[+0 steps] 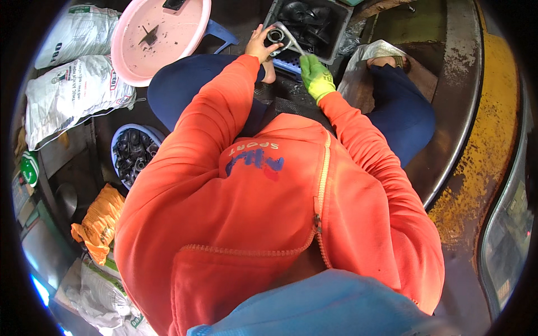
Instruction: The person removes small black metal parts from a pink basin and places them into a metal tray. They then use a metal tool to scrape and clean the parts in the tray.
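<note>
My bare left hand (pixel 259 45) grips a round dark part (pixel 275 36) with a ring-shaped opening, its fingers and thumb spread around the rim. My right hand (pixel 317 77), in a yellow-green glove, is closed on a thin pale metal tool (pixel 297 46) that slants up to the left against the part. Whether it is a knife or a scraper I cannot tell. Just beyond both hands stands a grey crate (pixel 338 35) of black moulded-looking parts (pixel 302 15).
On the far left, a pink basin (pixel 124 42) holds a dark piece and scattered bits. A blue-rimmed tub (pixel 116 134) of black parts stands left of me. White sacks (pixel 78 92) and an orange bag (pixel 101 221) lie beyond. A rusty yellow curved edge (pixel 476 151) runs along my right.
</note>
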{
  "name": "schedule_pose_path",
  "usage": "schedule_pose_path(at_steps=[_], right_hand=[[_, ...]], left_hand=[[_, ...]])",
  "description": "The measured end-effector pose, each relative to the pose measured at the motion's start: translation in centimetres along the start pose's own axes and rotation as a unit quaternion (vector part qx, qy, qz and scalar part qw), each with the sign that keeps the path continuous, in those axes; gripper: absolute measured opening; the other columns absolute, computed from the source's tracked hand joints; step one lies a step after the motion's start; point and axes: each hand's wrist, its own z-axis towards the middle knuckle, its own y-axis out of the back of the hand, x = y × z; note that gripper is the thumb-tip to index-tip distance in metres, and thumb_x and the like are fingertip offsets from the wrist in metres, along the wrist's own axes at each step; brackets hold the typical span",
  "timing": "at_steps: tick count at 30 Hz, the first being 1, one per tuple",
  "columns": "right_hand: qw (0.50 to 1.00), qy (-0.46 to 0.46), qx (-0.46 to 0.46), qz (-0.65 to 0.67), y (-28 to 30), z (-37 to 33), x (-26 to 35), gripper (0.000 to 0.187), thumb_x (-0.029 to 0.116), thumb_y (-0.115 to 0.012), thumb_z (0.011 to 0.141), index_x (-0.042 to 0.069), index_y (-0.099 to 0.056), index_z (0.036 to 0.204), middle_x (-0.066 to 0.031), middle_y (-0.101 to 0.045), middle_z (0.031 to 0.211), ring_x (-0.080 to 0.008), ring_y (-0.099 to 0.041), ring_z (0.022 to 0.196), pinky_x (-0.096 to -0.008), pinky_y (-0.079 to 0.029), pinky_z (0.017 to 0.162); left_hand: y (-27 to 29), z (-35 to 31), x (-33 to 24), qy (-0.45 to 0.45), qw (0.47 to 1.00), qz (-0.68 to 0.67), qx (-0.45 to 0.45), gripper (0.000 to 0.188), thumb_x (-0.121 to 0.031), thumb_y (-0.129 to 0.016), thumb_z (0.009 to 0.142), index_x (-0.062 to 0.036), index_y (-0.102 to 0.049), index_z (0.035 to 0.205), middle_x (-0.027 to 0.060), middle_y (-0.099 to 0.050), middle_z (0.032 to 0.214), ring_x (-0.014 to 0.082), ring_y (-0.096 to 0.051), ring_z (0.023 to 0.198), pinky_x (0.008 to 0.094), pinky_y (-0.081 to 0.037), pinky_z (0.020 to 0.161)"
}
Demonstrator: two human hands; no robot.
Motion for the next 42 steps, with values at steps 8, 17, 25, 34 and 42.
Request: schedule_pose_path(at_steps=[8, 17, 25, 34, 42], right_hand=[[0.998, 0.031, -0.049, 0.009, 3.8, 1.3, 3.0, 0.031, 0.037, -0.046, 0.094, 0.008, -0.057, 0.101, -0.0222, -0.062, 0.093, -0.0398, -0.059, 0.089, -0.0457, -0.046, 0.074], [0.869, -0.021, -0.188, 0.458, 16.0, -5.6, 1.6, 0.028, 0.033, -0.047, 0.097, 0.008, -0.058, 0.092, 0.0029, -0.051, 0.071, -0.0052, -0.048, 0.063, -0.0194, -0.036, 0.054], [0.777, -0.176, -0.095, 0.597, 17.5, -5.3, 2.8, 0.026, 0.033, -0.048, 0.097, 0.01, -0.057, 0.087, 0.0066, -0.041, 0.056, -0.003, -0.03, 0.044, -0.0194, -0.021, 0.039], [0.76, -0.173, -0.057, 0.623, 17.4, -4.7, 3.3, 0.026, 0.029, -0.044, 0.098, 0.007, -0.058, 0.093, 0.0049, -0.042, 0.057, -0.0044, -0.031, 0.044, -0.0196, -0.024, 0.039], [0.758, -0.165, -0.016, 0.631, 15.7, -4.4, 3.7, 0.03, 0.03, -0.041, 0.099, 0.005, -0.057, 0.094, 0.0045, -0.041, 0.057, -0.0053, -0.031, 0.042, -0.0206, -0.024, 0.038]], left_hand=[[1.3, 1.2, -1.8, 0.032, 0.996, -0.027, -0.077, 0.067, -0.034, -0.079, 0.071, -0.0119, -0.052, 0.129, 0.0216, -0.043, 0.138, 0.0334, -0.038, 0.13, 0.0383, -0.033, 0.106], [7.7, 16.3, -5.7, 0.151, 0.969, 0.118, -0.159, 0.11, -0.064, -0.069, 0.066, -0.0006, -0.023, 0.144, 0.0253, -0.025, 0.146, 0.0374, -0.022, 0.136, 0.0464, -0.027, 0.108], [5.3, 21.4, 1.6, 0.305, 0.817, -0.429, -0.235, 0.066, 0.001, -0.063, 0.077, 0.0125, -0.028, 0.132, 0.0246, -0.042, 0.131, 0.038, -0.062, 0.096, 0.0448, -0.056, 0.074], [2.9, 17.0, -2.1, -0.002, 0.902, 0.051, -0.429, 0.067, -0.02, -0.079, 0.062, 0.0053, -0.05, 0.116, 0.0239, -0.052, 0.117, 0.0399, -0.047, 0.112, 0.0482, -0.037, 0.096], [-4.5, 14.9, -4.6, -0.231, 0.872, 0.421, 0.098, 0.055, -0.014, -0.066, 0.075, -0.0133, -0.051, 0.128, 0.0017, -0.047, 0.135, 0.0247, -0.033, 0.132, 0.0468, -0.027, 0.106]])
